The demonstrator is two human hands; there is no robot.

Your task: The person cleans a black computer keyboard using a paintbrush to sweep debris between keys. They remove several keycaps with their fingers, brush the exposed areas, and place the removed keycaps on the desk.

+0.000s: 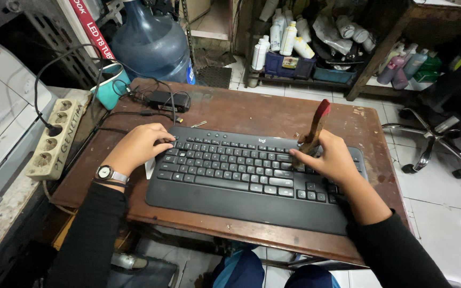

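- Worn brown wooden table point(273, 114) bears a black plastic keyboard point(241, 176).
- Left hand point(137, 146) lies open on its edge, gripping nothing.
- Right hand point(334, 160) clasps a red-tipped wooden brush point(316, 128).
- Black cables point(150, 98) crowd behind.

A long red box point(89, 24) with white lettering leans at a slant beyond the worktop's far left corner, beside a big blue water jug that carries a small blue label point(190, 74) low on its side. On the low shelf behind the worktop's far edge stand white plastic bottles point(281, 37) with coloured labels, above a dark blue tray with a small yellow sticker point(290, 63). Farther right on the shelf sit pink and green bottles point(404, 66).
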